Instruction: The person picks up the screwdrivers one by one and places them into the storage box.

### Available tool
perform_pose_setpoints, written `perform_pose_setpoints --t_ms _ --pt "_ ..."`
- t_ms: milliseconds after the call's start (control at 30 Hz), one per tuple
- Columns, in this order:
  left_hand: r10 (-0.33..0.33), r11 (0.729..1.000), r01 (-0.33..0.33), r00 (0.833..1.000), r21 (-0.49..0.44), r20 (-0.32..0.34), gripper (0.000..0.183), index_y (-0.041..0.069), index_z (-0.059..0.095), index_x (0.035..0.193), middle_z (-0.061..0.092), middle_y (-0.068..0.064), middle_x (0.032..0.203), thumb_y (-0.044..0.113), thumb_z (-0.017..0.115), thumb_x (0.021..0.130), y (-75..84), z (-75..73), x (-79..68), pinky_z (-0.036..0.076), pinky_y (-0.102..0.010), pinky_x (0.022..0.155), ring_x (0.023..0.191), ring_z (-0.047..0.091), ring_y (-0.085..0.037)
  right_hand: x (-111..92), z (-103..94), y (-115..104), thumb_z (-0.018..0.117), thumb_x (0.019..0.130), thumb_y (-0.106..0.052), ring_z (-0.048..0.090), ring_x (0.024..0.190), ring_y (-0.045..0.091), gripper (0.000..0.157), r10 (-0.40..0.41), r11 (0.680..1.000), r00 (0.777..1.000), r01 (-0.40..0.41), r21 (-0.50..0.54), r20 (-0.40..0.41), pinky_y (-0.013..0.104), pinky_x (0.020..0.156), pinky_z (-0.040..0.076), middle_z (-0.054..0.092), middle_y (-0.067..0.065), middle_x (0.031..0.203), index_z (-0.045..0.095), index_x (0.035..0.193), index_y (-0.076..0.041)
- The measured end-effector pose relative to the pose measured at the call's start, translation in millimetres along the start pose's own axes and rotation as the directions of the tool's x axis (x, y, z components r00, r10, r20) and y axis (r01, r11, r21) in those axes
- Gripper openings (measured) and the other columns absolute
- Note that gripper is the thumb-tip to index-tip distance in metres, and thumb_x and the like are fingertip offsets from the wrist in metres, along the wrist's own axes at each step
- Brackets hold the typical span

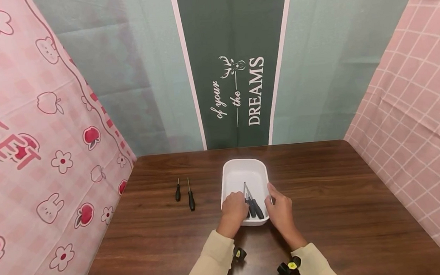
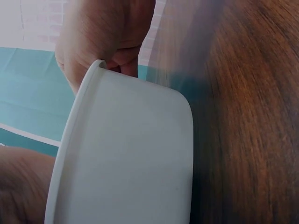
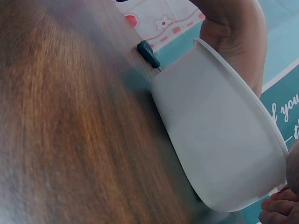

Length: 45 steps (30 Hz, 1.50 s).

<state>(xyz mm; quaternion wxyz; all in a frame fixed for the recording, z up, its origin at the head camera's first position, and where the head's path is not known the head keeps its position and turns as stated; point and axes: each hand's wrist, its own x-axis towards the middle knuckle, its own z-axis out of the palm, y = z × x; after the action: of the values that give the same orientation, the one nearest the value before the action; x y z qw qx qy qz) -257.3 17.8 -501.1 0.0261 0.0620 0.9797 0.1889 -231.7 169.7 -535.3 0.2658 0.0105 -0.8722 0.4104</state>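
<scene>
A white tray (image 1: 245, 163) stands on the table with several dark-handled screwdrivers (image 1: 257, 209) lying in it, their shafts toward the far end. My left hand (image 1: 232, 207) reaches over the left rim, its curled fingers at the leftmost screwdriver's handle, which it partly covers; the fingertips are hidden. On the opposite side my right hand (image 1: 280, 205) grips the tray's right rim, thumb inside. The right wrist view shows the tray's front wall (image 3: 215, 126) and the fingers of my right hand (image 3: 280, 205) curled by the rim.
Left of the tray, a short screwdriver (image 1: 178, 191) and a longer screwdriver (image 1: 191, 197) lie side by side on the brown wooden table (image 1: 325, 215). Printed cloths (image 1: 154, 74) hang behind the table and along both sides.
</scene>
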Motion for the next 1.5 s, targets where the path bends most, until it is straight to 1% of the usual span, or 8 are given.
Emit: perform_pose_setpoints --t_ms 233,467,733,967,1133,1333,1500 --pt "-0.005 1.0 0.006 0.999 -0.027 0.037 0.021 0.008 0.062 0.07 0.065 -0.01 0.072 0.015 0.072 0.087 2.3 0.5 0.7 0.05 -0.043 0.059 0.069 0.065 -0.026 -1 1.1 1 0.064 0.084 0.009 0.063 0.115 0.039 0.04 -0.006 1.0 1.0 0.006 -0.003 -0.009 0.053 0.095 0.049 0.065 0.025 0.124 0.064 0.124 0.011" --pt "-0.004 0.999 0.006 0.999 -0.043 0.042 0.025 0.01 0.059 0.068 0.061 -0.007 0.068 0.015 0.073 0.087 3.6 1.3 3.9 0.049 -0.042 0.058 0.065 0.061 -0.023 -1 0.2 0 0.063 0.085 0.008 0.063 0.117 0.038 0.04 0.01 1.0 1.0 -0.01 -0.011 -0.001 0.054 0.095 0.048 0.065 0.024 0.125 0.064 0.125 0.011" --pt "0.002 0.999 0.0 0.999 -0.048 0.033 0.026 0.01 0.058 0.069 0.058 -0.005 0.066 0.017 0.074 0.088 4.1 4.0 7.8 0.047 -0.041 0.057 0.062 0.057 -0.02 0 0.3 0 0.064 0.086 0.008 0.063 0.117 0.039 0.04 0.014 1.0 1.0 -0.014 -0.014 0.003 0.054 0.095 0.048 0.065 0.024 0.126 0.064 0.126 0.01" --pt "-0.015 0.998 0.018 0.998 -0.053 0.056 0.024 0.01 0.06 0.072 0.058 -0.004 0.067 0.018 0.073 0.089 5.3 6.2 12.2 0.046 -0.039 0.058 0.063 0.056 -0.02 0 0.5 0 0.064 0.085 0.009 0.063 0.117 0.04 0.04 0.004 1.0 1.0 -0.004 -0.016 0.0 0.055 0.095 0.048 0.065 0.024 0.125 0.064 0.125 0.01" --pt "-0.012 0.998 0.014 0.999 -0.063 0.046 0.022 0.01 0.061 0.072 0.058 -0.004 0.066 0.018 0.073 0.089 6.4 6.9 12.9 0.046 -0.038 0.058 0.062 0.055 -0.02 -1 -0.8 -1 0.064 0.085 0.009 0.062 0.118 0.04 0.041 0.008 1.0 1.0 -0.008 -0.009 0.01 0.054 0.095 0.048 0.065 0.024 0.126 0.064 0.126 0.011" --pt "-0.016 0.997 0.017 1.0 -0.076 0.02 0.022 0.009 0.061 0.073 0.059 -0.005 0.067 0.018 0.072 0.089 6.9 7.0 13.1 0.047 -0.038 0.057 0.062 0.057 -0.021 -1 -0.8 -1 0.065 0.084 0.01 0.063 0.116 0.04 0.041 -0.008 1.0 1.0 0.008 -0.009 -0.003 0.054 0.094 0.049 0.065 0.024 0.125 0.064 0.125 0.011" --pt "-0.024 0.996 0.025 1.0 -0.087 0.013 0.023 0.008 0.062 0.075 0.061 -0.007 0.069 0.021 0.072 0.091 7.3 5.2 12.6 0.048 -0.039 0.058 0.063 0.059 -0.022 0 -1.0 -1 0.065 0.084 0.011 0.063 0.116 0.04 0.041 -0.017 1.0 1.0 0.017 -0.001 -0.005 0.054 0.093 0.049 0.065 0.025 0.125 0.064 0.124 0.012"
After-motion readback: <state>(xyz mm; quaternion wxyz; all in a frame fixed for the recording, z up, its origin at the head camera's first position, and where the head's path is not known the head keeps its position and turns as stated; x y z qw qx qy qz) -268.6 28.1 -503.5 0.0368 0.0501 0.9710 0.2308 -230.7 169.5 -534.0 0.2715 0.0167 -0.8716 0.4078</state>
